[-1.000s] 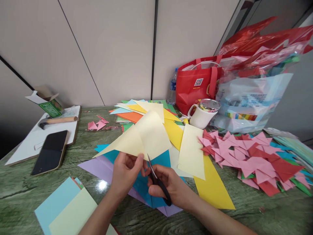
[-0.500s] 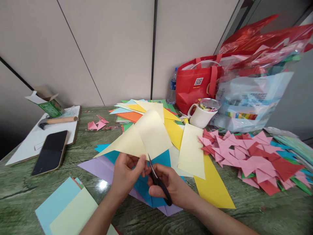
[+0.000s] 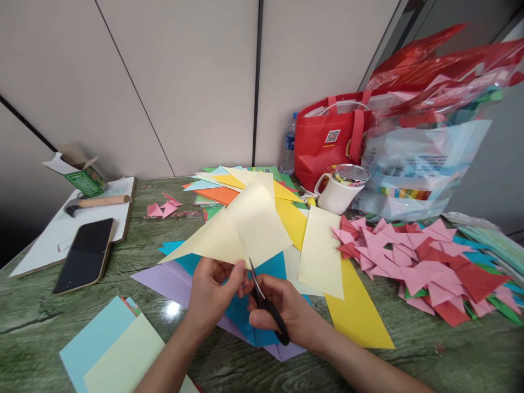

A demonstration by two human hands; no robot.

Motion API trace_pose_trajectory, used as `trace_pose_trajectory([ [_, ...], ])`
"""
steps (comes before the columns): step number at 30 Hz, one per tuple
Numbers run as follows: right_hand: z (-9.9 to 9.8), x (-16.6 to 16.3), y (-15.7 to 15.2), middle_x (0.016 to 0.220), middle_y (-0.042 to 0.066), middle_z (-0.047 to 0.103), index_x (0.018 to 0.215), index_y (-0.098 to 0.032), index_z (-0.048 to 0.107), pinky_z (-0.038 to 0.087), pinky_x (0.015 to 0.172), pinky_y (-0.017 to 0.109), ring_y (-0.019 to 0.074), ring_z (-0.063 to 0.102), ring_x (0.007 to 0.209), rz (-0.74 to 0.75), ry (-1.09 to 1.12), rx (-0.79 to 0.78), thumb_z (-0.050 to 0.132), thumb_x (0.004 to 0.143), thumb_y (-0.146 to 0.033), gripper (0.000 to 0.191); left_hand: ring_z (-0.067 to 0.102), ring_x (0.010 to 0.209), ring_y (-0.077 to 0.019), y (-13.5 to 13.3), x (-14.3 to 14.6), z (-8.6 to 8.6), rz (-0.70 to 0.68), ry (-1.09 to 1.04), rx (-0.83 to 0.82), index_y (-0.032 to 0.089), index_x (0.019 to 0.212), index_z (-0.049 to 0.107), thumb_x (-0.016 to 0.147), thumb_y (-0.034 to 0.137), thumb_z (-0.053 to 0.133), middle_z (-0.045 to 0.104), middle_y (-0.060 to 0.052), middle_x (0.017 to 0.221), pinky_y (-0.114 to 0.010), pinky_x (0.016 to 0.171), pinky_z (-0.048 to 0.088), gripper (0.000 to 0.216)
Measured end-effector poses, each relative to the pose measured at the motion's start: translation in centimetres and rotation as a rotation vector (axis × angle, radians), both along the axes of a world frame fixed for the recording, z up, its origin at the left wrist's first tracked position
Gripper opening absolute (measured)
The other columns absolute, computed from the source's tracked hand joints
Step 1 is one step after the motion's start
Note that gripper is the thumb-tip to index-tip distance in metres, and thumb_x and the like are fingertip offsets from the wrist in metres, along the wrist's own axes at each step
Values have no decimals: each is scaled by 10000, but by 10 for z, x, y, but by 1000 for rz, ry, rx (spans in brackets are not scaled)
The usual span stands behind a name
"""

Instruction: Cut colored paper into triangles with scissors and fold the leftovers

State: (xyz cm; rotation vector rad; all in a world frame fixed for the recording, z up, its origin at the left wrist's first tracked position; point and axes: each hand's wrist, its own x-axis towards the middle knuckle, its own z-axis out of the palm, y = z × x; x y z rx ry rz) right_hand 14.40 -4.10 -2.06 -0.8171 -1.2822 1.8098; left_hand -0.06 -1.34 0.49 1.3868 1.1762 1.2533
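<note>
A creased cream sheet of paper [image 3: 229, 229] is raised over the table, its near edge pinched between the thumb and fingers of my left hand [image 3: 216, 284]. My right hand [image 3: 282, 308] is closed round the black handles of a pair of scissors [image 3: 268, 311]. The blades point up and away, at the paper's near edge close to my left thumb. Blue sheets [image 3: 241, 322] and a lilac sheet [image 3: 164, 278] lie beneath my hands. To the right rest a cream strip of paper [image 3: 321, 254] and a yellow sheet [image 3: 358, 316].
A phone [image 3: 85, 254], a hammer [image 3: 98, 202] on a white board and a green box [image 3: 84, 180] stand left. Folded pink and red paper pieces [image 3: 421, 262] pile up right, before a white mug [image 3: 341, 188], a red bag [image 3: 327, 136] and a plastic bag [image 3: 417, 164].
The right flap of the cream sheet has shifted slightly to the right, away from the blades. Both hands stay almost where they were.
</note>
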Motion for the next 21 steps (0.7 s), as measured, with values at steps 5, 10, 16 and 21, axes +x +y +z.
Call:
trace_pose_trajectory([
  [5, 0, 0, -1, 681, -45, 458, 872, -184, 530, 345, 584, 259, 97, 406, 592, -15, -30, 9, 754, 634, -509, 461, 539, 364, -113, 0, 0, 0, -2, 1, -11, 186, 710, 488, 740, 245, 622, 605, 32, 505, -220, 374, 441, 150],
  [10, -4, 0, -1, 664, -44, 462, 846, -188, 536, 334, 570, 258, 101, 401, 582, -35, -42, 33, 764, 632, -487, 433, 541, 366, -114, -1, 0, 1, 4, 7, -9, 182, 700, 490, 741, 250, 627, 605, 27, 504, -222, 377, 440, 158],
  [16, -5, -1, -1, 660, -50, 454, 831, -189, 538, 313, 570, 253, 97, 378, 578, -55, -51, 37, 785, 609, -475, 439, 545, 370, -116, -1, 0, 1, 2, 9, -11, 185, 705, 489, 746, 246, 620, 604, 31, 498, -222, 378, 439, 150],
  [21, -4, -2, -2, 686, -40, 465, 827, -182, 533, 288, 561, 249, 92, 353, 582, -71, -42, 53, 762, 633, -492, 432, 544, 372, -119, -2, 0, 0, 13, 13, -11, 186, 707, 492, 743, 256, 624, 607, 33, 504, -230, 387, 444, 153],
])
